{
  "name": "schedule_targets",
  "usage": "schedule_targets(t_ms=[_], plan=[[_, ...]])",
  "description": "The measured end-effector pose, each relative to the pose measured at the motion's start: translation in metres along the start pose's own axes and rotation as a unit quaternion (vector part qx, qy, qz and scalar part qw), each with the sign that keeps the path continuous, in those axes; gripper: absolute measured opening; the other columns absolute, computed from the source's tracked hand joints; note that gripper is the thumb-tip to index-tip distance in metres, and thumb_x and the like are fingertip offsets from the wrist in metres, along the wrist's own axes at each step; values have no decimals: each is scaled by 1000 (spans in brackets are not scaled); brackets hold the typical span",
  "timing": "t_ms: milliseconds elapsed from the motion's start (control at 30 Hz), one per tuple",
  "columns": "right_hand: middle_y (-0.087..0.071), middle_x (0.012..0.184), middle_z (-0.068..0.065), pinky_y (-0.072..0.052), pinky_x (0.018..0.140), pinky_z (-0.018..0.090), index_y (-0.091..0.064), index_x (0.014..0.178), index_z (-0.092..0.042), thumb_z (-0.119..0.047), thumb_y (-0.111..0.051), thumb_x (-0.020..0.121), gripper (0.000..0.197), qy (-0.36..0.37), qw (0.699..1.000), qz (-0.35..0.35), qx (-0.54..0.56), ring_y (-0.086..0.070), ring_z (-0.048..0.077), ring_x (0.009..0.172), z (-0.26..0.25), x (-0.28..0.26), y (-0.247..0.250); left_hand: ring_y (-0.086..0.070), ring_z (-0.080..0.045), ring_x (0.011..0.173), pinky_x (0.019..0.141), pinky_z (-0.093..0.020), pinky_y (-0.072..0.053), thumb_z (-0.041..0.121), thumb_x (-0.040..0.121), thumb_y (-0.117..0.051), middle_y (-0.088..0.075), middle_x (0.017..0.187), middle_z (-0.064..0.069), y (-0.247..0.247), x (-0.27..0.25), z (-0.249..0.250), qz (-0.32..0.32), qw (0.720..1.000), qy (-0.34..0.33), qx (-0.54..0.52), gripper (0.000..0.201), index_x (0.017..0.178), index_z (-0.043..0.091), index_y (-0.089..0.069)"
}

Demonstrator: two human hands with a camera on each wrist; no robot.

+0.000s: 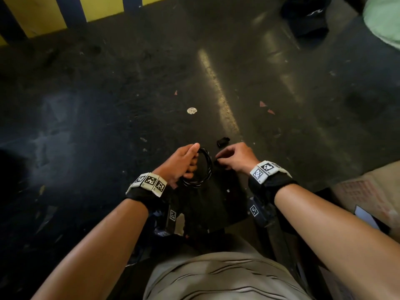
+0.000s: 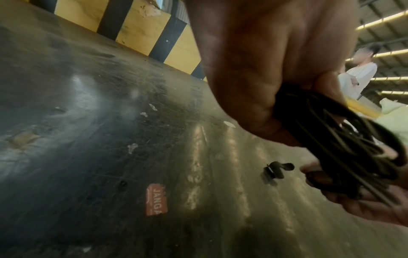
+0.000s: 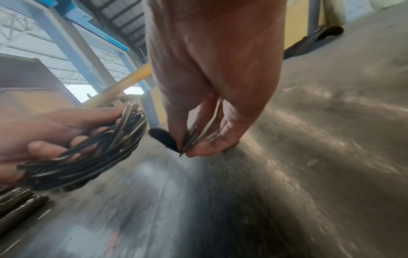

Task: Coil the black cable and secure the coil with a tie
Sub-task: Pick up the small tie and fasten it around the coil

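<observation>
My left hand (image 1: 190, 163) grips a coil of black cable (image 1: 205, 169) just above the dark worktop (image 1: 108, 105), with fingers curled through the loops. In the left wrist view the coil (image 2: 335, 143) hangs from the fist (image 2: 264, 113). To the right of the coil my right hand (image 1: 225, 159) pinches a short black tie (image 1: 217, 163) between thumb and fingers. The right wrist view shows that tie (image 3: 164, 139) sticking out leftward from the pinch (image 3: 189, 150), close to the coil (image 3: 99, 153) but apart from it.
A second black tie (image 1: 223, 141) lies on the worktop just beyond my hands, also visible as a curled strap (image 2: 276, 170). A cardboard box (image 1: 368, 195) stands at the right, a black cap (image 1: 307, 16) at the back right. A person (image 2: 359, 75) stands beyond.
</observation>
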State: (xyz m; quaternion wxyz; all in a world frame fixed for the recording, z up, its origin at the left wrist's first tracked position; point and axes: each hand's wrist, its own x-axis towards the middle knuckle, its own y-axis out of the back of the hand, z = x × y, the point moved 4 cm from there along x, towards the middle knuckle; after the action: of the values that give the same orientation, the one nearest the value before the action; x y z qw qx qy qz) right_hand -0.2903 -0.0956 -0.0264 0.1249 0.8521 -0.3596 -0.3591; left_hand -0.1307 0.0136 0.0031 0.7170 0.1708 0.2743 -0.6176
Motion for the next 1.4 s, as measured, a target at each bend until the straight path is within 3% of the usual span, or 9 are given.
schedule_targets(t_ms=[167, 333, 600, 767, 833, 933, 1000, 1200, 1400], plan=[[-78, 82, -5, -58, 75, 23, -79, 81, -27, -25, -85, 77, 8, 21, 1000, 3, 1, -71, 5, 73, -13, -3, -2, -26, -9, 48, 34, -17, -25, 38, 107, -36, -29, 66, 1, -8, -6, 9, -16, 999, -16, -29, 32, 84, 17, -42], [-79, 86, 1, -56, 63, 21, -79, 92, -17, -22, -83, 82, 12, 20, 994, -68, 87, -73, 13, 78, -22, -6, -9, -27, -7, 45, 33, -17, -25, 38, 107, -35, -30, 65, 2, 0, -10, 7, -12, 999, -21, -30, 33, 84, 16, -42], [-75, 92, 3, -52, 65, 24, -74, 103, -19, -8, -69, 93, 16, 30, 969, -143, 201, -70, 7, 74, -29, -13, -14, -30, -7, 45, 34, -17, -28, 40, 106, -38, -35, 61, 5, 13, -9, -4, -8, 1000, -7, -23, 32, 90, 15, -51], [-63, 98, 14, -49, 61, 22, -74, 111, -9, -23, -60, 96, 25, -9, 952, -157, 264, -61, 25, 89, -32, -15, -15, -29, -8, 46, 34, -18, -28, 40, 106, -38, -33, 63, 3, 15, -9, -5, -3, 1000, -13, -16, 32, 93, 15, -52], [-62, 84, 11, -48, 66, 29, -74, 112, -11, -21, -49, 95, 32, -28, 946, -168, 277, -62, 24, 83, -33, -17, -13, -28, -8, 46, 34, -18, -28, 40, 106, -38, -32, 63, 3, 14, -10, -4, -4, 1000, -15, -20, 32, 93, 14, -52], [-60, 61, -2, -55, 87, 41, -70, 118, -8, 3, -37, 88, 46, -37, 941, -189, 278, -67, 14, 70, -31, -18, -11, -27, -6, 44, 33, -17, -26, 39, 106, -37, -30, 62, 4, 12, -10, -2, 0, 1000, -16, -25, 32, 88, 15, -50], [-65, 70, 1, -56, 95, 41, -69, 115, -12, 11, -40, 89, 44, -25, 934, -213, 287, -69, 15, 76, -30, -21, -13, -27, -6, 43, 33, -17, -25, 38, 107, -37, -29, 62, 3, 11, -10, -1, 1, 1000, -19, -23, 33, 85, 16, -49], [-75, 88, 1, -59, 82, 28, -68, 110, -14, -4, -59, 97, 19, -22, 917, -244, 315, -73, 11, 80, -30, -26, -13, -29, -7, 44, 33, -18, -26, 37, 107, -36, -33, 62, 4, 9, -11, -1, -7, 1000, -23, -10, 32, 88, 16, -49], [-77, 85, -3, -59, 77, 25, -69, 107, -17, -10, -64, 96, 14, -18, 920, -227, 318, -74, 7, 78, -29, -26, -16, -28, -9, 45, 33, -18, -26, 37, 107, -35, -32, 63, 2, 9, -11, 1, 12, 999, -29, 14, 31, 89, 16, -48]])
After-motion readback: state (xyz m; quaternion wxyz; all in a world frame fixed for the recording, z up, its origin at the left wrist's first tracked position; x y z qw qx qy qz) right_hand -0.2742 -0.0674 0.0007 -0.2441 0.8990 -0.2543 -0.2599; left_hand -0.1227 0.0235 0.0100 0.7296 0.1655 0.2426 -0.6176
